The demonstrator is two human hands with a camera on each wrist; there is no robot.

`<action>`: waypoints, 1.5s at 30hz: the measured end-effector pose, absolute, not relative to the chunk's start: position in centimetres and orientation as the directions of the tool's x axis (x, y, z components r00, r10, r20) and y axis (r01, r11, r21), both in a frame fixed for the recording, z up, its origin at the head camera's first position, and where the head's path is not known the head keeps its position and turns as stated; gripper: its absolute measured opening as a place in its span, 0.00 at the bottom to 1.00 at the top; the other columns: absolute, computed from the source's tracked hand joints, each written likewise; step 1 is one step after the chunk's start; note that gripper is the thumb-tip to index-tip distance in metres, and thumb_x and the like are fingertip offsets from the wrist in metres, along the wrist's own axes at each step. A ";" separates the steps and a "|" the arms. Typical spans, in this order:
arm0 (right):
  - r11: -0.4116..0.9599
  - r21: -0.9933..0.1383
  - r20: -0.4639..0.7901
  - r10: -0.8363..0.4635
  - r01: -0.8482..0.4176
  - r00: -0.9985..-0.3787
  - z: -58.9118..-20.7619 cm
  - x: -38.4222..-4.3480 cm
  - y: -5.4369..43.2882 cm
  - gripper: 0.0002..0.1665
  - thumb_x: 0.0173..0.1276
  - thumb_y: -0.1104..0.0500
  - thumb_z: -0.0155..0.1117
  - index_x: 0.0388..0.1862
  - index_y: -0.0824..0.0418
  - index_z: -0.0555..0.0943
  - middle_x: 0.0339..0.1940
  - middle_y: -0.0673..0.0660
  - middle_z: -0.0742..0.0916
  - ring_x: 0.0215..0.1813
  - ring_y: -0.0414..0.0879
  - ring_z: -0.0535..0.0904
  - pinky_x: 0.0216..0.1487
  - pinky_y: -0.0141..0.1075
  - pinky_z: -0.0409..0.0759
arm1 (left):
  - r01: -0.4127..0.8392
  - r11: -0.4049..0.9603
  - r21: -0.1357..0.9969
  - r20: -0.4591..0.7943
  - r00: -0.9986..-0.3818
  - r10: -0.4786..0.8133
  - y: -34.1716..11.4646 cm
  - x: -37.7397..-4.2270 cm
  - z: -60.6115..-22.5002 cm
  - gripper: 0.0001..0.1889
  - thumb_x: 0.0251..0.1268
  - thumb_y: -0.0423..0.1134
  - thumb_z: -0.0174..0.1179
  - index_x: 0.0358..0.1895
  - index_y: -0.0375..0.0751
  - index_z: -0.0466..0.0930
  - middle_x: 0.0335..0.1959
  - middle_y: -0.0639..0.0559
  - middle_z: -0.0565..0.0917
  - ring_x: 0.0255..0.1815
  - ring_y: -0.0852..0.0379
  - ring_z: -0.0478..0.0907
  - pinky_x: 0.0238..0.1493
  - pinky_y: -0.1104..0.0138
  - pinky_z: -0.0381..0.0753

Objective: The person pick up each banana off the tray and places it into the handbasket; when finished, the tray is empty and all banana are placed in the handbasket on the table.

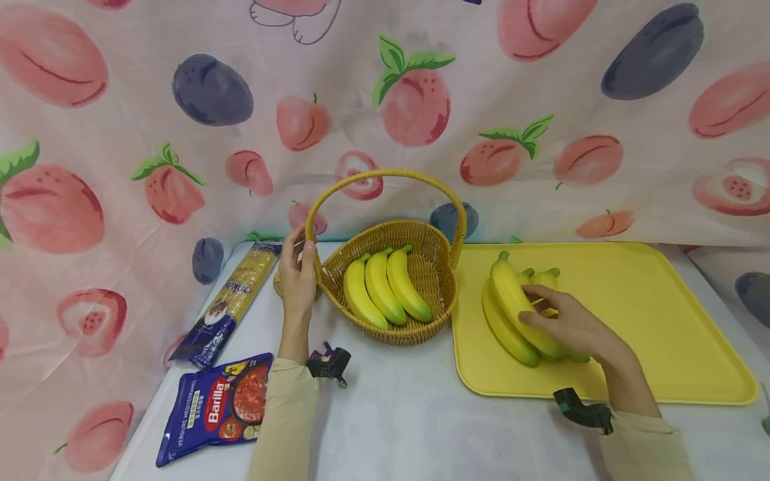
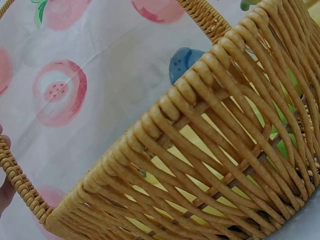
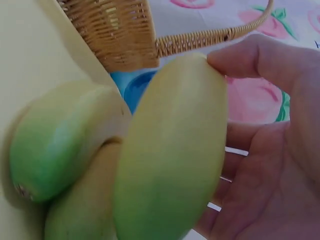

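A wicker basket (image 1: 400,337) with a tall arched handle stands at the middle of the table, three yellow bananas (image 1: 394,287) lying side by side in it. At the basket's left, my left hand (image 1: 297,274) grips the lower end of the handle (image 2: 22,182). Over the yellow tray (image 1: 656,321), my right hand (image 1: 571,321) holds a banana (image 3: 172,150) between thumb and fingers. That banana lies above or against other bananas (image 3: 70,140) on the tray; the right hand partly hides them.
Left of the basket lie a pack of spaghetti (image 1: 234,300) and a blue Barilla pouch (image 1: 210,407), partly covered by the left sleeve. A round brownish thing (image 1: 278,284) sits behind the left hand, mostly hidden. A fruit-print cloth (image 1: 361,80) hangs behind the table.
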State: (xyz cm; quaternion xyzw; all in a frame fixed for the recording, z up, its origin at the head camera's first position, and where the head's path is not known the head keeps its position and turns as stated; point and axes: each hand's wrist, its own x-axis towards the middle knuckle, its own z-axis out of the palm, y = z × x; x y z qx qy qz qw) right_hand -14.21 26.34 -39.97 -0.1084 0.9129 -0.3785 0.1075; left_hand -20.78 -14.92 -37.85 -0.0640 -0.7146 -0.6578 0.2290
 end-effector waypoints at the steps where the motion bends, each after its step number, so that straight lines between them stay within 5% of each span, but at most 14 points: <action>1: 0.684 -0.719 -0.115 -0.293 -0.124 -0.949 -40.0 -14.1 26.1 0.35 0.69 0.49 0.58 0.68 0.68 0.65 0.58 0.63 0.78 0.56 0.57 0.73 0.52 0.48 0.75 | 0.394 0.127 0.910 0.413 -0.886 -0.209 -14.9 -20.8 -37.9 0.19 0.74 0.36 0.45 0.65 0.35 0.66 0.57 0.34 0.71 0.62 0.38 0.68 0.55 0.67 0.71; 7: 0.649 -0.743 -0.121 -0.373 -0.165 -0.920 -39.8 -13.8 24.6 0.36 0.67 0.48 0.60 0.68 0.65 0.65 0.57 0.61 0.78 0.55 0.54 0.74 0.49 0.44 0.76 | 0.400 0.127 0.908 0.418 -0.885 -0.204 -14.8 -20.8 -37.8 0.20 0.74 0.35 0.46 0.65 0.34 0.66 0.58 0.33 0.70 0.62 0.39 0.69 0.56 0.69 0.71; 14: 0.632 -0.740 -0.107 -0.450 -0.231 -0.887 -39.4 -13.6 22.7 0.35 0.66 0.48 0.62 0.67 0.62 0.67 0.57 0.60 0.79 0.52 0.50 0.76 0.46 0.40 0.77 | 0.389 0.134 0.911 0.410 -0.887 -0.213 -14.7 -20.7 -37.6 0.19 0.73 0.35 0.45 0.64 0.34 0.66 0.53 0.45 0.73 0.59 0.52 0.71 0.55 0.69 0.71; 17: 0.610 -0.749 -0.092 -0.481 -0.258 -0.872 -39.5 -13.6 21.9 0.35 0.66 0.48 0.61 0.67 0.62 0.67 0.56 0.58 0.79 0.51 0.49 0.76 0.47 0.40 0.77 | 0.392 0.126 0.911 0.411 -0.888 -0.206 -14.6 -20.7 -37.5 0.19 0.73 0.34 0.45 0.64 0.33 0.66 0.53 0.47 0.73 0.59 0.50 0.71 0.53 0.67 0.70; 24: 0.562 -0.786 -0.061 -0.486 -0.259 -0.872 -39.5 -14.3 19.6 0.36 0.65 0.45 0.62 0.68 0.58 0.66 0.57 0.56 0.78 0.52 0.47 0.76 0.49 0.40 0.77 | 0.413 0.095 0.906 0.424 -0.885 -0.194 -14.4 -20.8 -37.6 0.19 0.73 0.33 0.45 0.64 0.32 0.65 0.58 0.36 0.70 0.62 0.39 0.68 0.51 0.64 0.69; 33: 0.481 -0.836 -0.028 -0.521 -0.266 -0.853 -38.4 -16.4 15.6 0.36 0.64 0.44 0.63 0.68 0.57 0.67 0.48 0.53 0.81 0.49 0.47 0.76 0.50 0.41 0.77 | 0.396 0.090 0.914 0.406 -0.893 -0.194 -14.2 -20.6 -37.9 0.20 0.73 0.34 0.45 0.64 0.33 0.65 0.57 0.32 0.70 0.59 0.48 0.70 0.54 0.57 0.70; 39: 0.527 -0.809 -0.054 -0.508 -0.260 -0.860 -37.5 -18.2 13.4 0.38 0.65 0.42 0.61 0.68 0.60 0.66 0.50 0.55 0.82 0.49 0.45 0.78 0.50 0.39 0.77 | 0.387 0.092 0.918 0.398 -0.895 -0.200 -14.5 -20.6 -37.9 0.20 0.73 0.35 0.45 0.65 0.34 0.65 0.60 0.34 0.69 0.62 0.43 0.68 0.54 0.56 0.69; 45: 0.575 -0.783 -0.105 -0.500 -0.239 -0.859 -37.0 -20.4 11.5 0.40 0.64 0.39 0.59 0.68 0.59 0.67 0.55 0.56 0.80 0.54 0.49 0.78 0.55 0.43 0.76 | 0.381 0.108 0.918 0.396 -0.895 -0.204 -14.7 -20.4 -37.8 0.20 0.73 0.34 0.45 0.65 0.34 0.65 0.60 0.36 0.68 0.61 0.51 0.70 0.55 0.57 0.69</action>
